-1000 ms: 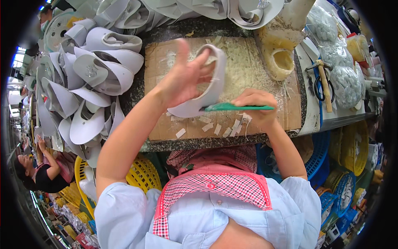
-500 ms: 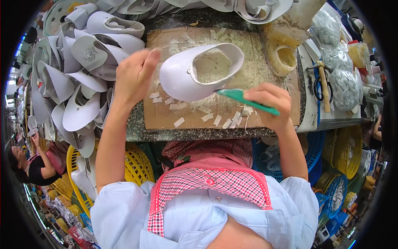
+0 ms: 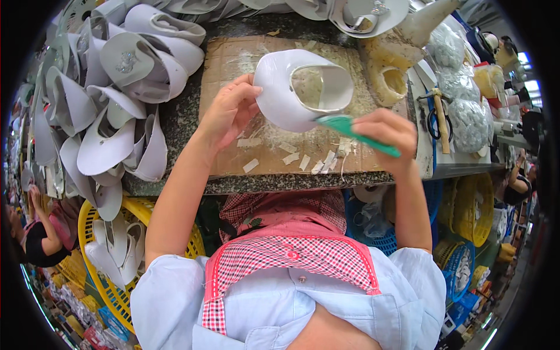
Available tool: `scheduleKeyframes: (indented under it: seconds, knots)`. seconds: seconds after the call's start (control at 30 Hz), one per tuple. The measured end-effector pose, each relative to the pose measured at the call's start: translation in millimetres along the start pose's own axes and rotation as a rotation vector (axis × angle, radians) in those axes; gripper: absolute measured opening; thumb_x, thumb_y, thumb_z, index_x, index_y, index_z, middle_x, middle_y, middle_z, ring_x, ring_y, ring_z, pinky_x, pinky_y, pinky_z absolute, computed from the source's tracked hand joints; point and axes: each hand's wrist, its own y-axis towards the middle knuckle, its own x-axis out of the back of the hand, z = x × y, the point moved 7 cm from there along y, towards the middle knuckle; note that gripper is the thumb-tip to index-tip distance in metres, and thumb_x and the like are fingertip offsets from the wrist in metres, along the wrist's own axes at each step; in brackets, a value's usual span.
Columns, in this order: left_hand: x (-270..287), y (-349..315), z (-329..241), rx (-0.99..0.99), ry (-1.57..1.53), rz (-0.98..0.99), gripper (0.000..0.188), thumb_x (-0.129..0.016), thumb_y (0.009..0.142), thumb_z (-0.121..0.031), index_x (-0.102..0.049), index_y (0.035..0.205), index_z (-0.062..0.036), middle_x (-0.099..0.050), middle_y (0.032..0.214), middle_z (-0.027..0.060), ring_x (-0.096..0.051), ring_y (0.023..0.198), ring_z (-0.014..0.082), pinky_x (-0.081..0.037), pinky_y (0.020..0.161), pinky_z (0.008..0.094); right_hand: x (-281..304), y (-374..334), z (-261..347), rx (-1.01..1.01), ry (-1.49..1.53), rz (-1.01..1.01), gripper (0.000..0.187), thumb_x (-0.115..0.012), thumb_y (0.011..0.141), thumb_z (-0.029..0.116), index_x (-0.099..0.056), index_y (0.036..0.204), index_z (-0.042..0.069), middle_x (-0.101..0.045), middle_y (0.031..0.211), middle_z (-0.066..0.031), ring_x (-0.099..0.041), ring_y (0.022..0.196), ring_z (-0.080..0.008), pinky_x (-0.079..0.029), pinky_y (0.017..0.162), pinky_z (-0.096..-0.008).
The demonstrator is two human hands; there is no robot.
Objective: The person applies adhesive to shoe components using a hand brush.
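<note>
A white shoe upper (image 3: 279, 96) with a wide oval opening is held a little above the cardboard. My left hand (image 3: 230, 111) grips its left, rounded end between thumb and fingers. In my right hand (image 3: 388, 135), closed and slightly blurred, is a flat green tool (image 3: 344, 125). Its tip meets the lower right rim of the upper; the kind of tool cannot be made out. Beneath lies a worn cardboard sheet (image 3: 230, 55) with small white strips (image 3: 290, 158) scattered along its near part.
White shoe uppers (image 3: 111, 143) are heaped at the left, and more line the far edge. A yellowish shoe-shaped form (image 3: 394, 76) stands at the far right. Beyond it lie a hammer (image 3: 441, 122), scissors and clear plastic bags (image 3: 471, 125). A yellow basket (image 3: 111, 286) sits below the table's left.
My left hand has moved right and taken hold of the upper's end. The upper has shifted slightly right and away from me. The green tool has moved right along with the rim.
</note>
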Motion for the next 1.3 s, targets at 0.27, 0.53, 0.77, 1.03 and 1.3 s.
scheduleKeyframes:
  seconds: [0.27, 0.53, 0.77, 1.03, 1.3]
  knots:
    - [-36.8, 16.7, 16.0, 0.042, 0.068, 0.106, 0.024, -0.047, 0.076, -0.019, -0.053, 0.096, -0.0085, -0.051, 0.098, -0.0012, -0.045, 0.087, 0.0098, -0.029, 0.084, 0.0279, 31.4, -31.7, -37.1, -0.192, 0.002, 0.108, 0.013, -0.063, 0.063, 0.005, -0.062, 0.075, 0.004, -0.058, 0.067, -0.0085, -0.058, 0.061, -0.0213, -0.044, 0.053, -0.0269]
    - [-61.5, 35.3, -12.7, -0.037, 0.292, 0.125, 0.017, -0.049, 0.073, -0.020, -0.054, 0.087, -0.0126, -0.051, 0.089, -0.0041, -0.040, 0.088, 0.0078, -0.025, 0.084, 0.0288, 10.9, 6.8, -14.0, 0.045, 0.121, 0.073, 0.012, -0.062, 0.065, 0.005, -0.061, 0.076, 0.002, -0.059, 0.070, -0.0102, -0.058, 0.063, -0.0224, -0.045, 0.053, -0.0274]
    - [-53.8, 50.0, 2.5, 0.224, 0.191, 0.084, 0.013, -0.051, 0.073, -0.023, -0.050, 0.082, -0.0151, -0.048, 0.087, -0.0026, -0.040, 0.090, 0.0106, -0.029, 0.080, 0.0345, 43.2, -27.9, -44.3, -0.234, 0.079, 0.246, 0.018, -0.060, 0.059, -0.002, -0.059, 0.075, 0.005, -0.053, 0.066, -0.0069, -0.053, 0.060, -0.0239, -0.040, 0.051, -0.0292]
    - [-85.3, 52.2, 9.5, 0.248, 0.435, 0.509, 0.020, -0.051, 0.073, -0.016, -0.054, 0.090, -0.0066, -0.045, 0.119, 0.0093, -0.044, 0.103, 0.0173, -0.033, 0.088, 0.0322, 89.6, -47.6, -98.2, -0.313, -0.389, -0.379, 0.010, -0.063, 0.067, 0.000, -0.059, 0.077, 0.001, -0.059, 0.070, -0.0105, -0.054, 0.063, -0.0226, -0.042, 0.058, -0.0286]
    - [-67.9, 13.7, -2.9, 0.169, 0.284, 0.312, 0.012, -0.055, 0.079, -0.017, -0.056, 0.088, -0.0100, -0.054, 0.082, -0.0035, -0.046, 0.071, 0.0053, -0.035, 0.064, 0.0182, 98.6, -50.9, -53.9, -0.176, -0.287, -0.282, 0.004, -0.060, 0.070, 0.001, -0.059, 0.074, 0.000, -0.055, 0.064, -0.0079, -0.052, 0.059, -0.0200, -0.040, 0.056, -0.0277]
